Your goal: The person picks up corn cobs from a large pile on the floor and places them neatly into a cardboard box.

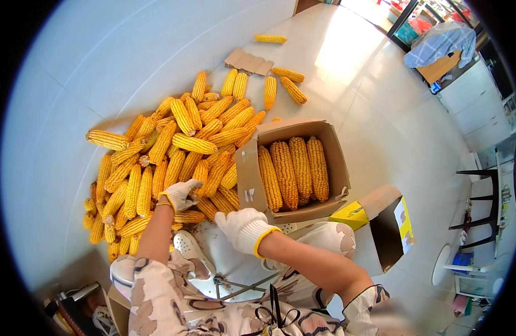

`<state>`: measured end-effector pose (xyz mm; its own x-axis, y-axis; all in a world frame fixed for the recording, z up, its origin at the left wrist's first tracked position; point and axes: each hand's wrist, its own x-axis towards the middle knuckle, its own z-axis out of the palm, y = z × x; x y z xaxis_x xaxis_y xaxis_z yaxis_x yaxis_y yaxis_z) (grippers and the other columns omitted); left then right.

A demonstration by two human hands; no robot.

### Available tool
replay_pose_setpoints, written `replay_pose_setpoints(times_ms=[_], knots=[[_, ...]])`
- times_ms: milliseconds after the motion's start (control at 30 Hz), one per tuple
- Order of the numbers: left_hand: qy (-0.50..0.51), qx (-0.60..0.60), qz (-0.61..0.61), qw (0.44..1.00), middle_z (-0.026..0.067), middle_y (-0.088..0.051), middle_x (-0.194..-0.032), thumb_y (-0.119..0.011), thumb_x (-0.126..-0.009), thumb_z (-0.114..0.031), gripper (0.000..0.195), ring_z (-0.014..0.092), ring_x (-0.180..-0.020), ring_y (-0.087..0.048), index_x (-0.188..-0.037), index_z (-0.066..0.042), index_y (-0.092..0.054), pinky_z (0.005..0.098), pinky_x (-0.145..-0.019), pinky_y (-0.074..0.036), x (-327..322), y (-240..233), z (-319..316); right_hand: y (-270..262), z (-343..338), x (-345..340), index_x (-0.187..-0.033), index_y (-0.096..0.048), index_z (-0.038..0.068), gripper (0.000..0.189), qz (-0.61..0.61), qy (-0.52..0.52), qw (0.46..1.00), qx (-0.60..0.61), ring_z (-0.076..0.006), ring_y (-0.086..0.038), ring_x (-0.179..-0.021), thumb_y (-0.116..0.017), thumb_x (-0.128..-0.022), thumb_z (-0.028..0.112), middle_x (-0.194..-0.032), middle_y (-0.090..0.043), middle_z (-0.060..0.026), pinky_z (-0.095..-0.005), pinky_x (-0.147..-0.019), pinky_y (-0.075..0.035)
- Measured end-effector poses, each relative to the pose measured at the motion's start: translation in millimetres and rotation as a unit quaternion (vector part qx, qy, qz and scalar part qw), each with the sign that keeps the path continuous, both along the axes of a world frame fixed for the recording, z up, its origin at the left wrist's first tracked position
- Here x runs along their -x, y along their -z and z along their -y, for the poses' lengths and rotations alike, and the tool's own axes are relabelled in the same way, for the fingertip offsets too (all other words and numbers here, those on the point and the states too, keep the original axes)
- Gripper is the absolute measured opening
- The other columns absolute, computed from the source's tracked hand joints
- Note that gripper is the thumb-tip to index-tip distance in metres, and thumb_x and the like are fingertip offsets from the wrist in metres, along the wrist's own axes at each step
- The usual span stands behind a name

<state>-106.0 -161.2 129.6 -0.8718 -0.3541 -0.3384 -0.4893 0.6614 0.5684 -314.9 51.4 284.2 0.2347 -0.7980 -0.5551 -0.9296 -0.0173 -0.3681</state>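
My left hand (182,195), in a white knit glove, is at the near edge of a heap of dried corn ears (157,168). Its fingers close around the lower end of one yellow ear of corn (201,171). My right hand (243,229), gloved the same way, hovers by the near left corner of an open cardboard box (250,178). Nothing shows in it, and its fingers are bent and slightly apart. Inside the box, several ears of corn (299,168) lie side by side, with more partly visible beneath them.
Loose ears (293,90) and a flattened cardboard piece (249,62) lie beyond the heap. A second open box (367,218) with yellow panels stands right of my knee. My clog (192,254) is close to the heap. A white stool (442,264) and dark chair (480,203) stand far right.
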Motion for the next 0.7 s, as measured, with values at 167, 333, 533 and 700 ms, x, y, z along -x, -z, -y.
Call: replay_pose_setpoints(times_ms=[167, 333, 533, 700], knots=[[0.034, -0.1, 0.204, 0.973, 0.0131, -0.073, -0.093, -0.081, -0.086, -0.007, 0.056, 0.03, -0.08, -0.073, -0.138, -0.015, -0.063, 0.0404, -0.071, -0.059, -12.6, -88.2, 2.2, -16.8, -6.0, -6.6, -0.143, -0.053, 0.005, 0.047, 0.034, 0.06, 0.997, -0.028, -0.0346, -0.07, -0.123, -0.062, -0.099, 0.017, -0.138, -0.068, -0.0202, -0.0491, -0.094, -0.059], [0.158, -0.108, 0.069, 0.979, 0.0186, -0.073, -0.113, -0.067, -0.099, -0.021, 0.039, 0.026, -0.087, -0.073, -0.133, -0.004, -0.065, 0.0383, -0.073, -0.06, -33.3, -169.5, -53.4, -16.9, -9.4, -9.0, -0.168, -0.028, 0.013, 0.08, 0.016, 0.005, 0.982, 0.186, -0.0379, -0.037, -0.153, -0.064, -0.096, 0.017, -0.168, -0.034, -0.0211, -0.0495, -0.121, -0.035], [-0.361, -0.514, -0.118, 0.769, 0.0176, -0.065, -0.138, -0.064, -0.103, -0.024, 0.056, 0.024, -0.113, -0.069, -0.147, 0.008, -0.052, 0.0389, -0.095, -0.058, -2.9, -175.0, -132.9, -48.8, -16.3, 26.5, -0.164, -0.032, 0.008, 0.083, 0.032, 0.204, 0.916, 0.345, -0.0428, -0.045, -0.147, -0.071, -0.092, 0.021, -0.163, -0.042, -0.0233, -0.0478, -0.117, -0.041], [-0.342, -0.28, -0.184, 0.878, 0.0181, -0.066, -0.136, -0.067, -0.101, -0.019, 0.063, 0.025, -0.121, -0.067, -0.154, 0.006, -0.044, 0.0401, -0.103, -0.056, 35.1, -166.1, -143.8, -28.7, 1.2, 34.5, -0.137, -0.058, 0.001, 0.057, 0.527, 0.576, 0.623, -0.045, -0.0263, -0.07, -0.106, -0.081, -0.095, 0.032, -0.118, -0.071, -0.0135, -0.0433, -0.095, -0.057]])
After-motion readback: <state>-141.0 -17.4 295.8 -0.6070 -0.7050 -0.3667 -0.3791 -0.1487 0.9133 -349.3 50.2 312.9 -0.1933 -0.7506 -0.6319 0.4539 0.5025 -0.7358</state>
